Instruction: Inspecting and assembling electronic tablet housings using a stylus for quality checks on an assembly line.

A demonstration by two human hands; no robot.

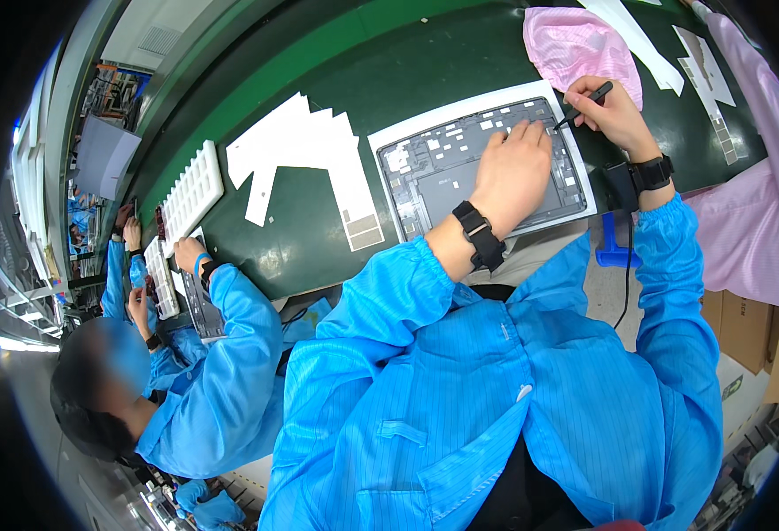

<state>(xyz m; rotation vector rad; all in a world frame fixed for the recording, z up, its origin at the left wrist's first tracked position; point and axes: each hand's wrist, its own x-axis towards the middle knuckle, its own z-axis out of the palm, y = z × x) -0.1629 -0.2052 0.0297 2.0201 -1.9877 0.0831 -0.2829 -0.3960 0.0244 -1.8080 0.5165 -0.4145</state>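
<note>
A dark grey tablet-like housing (447,181) lies in front of me, dotted with small white patches. White sheet or padding (587,181) shows around its edges. Across the housing's right half rests my left hand (518,168), palm down with fingers stretched out, covering part of the surface. My right hand (615,115) grips a slim black pointed tool (599,92) by the housing's upper right corner. The tool's tip is at or just above the edge there; contact cannot be made out. Black bands (478,234) circle both my wrists.
White sheets with strips (305,142) lie left on the green bench (319,257). Pink cloth (575,49) sits behind my right hand. A pink-sleeved person (748,221) is close at right; a blue-clad co-worker (212,380) works at left by white trays (193,190). A cable (627,274) hangs near my right forearm.
</note>
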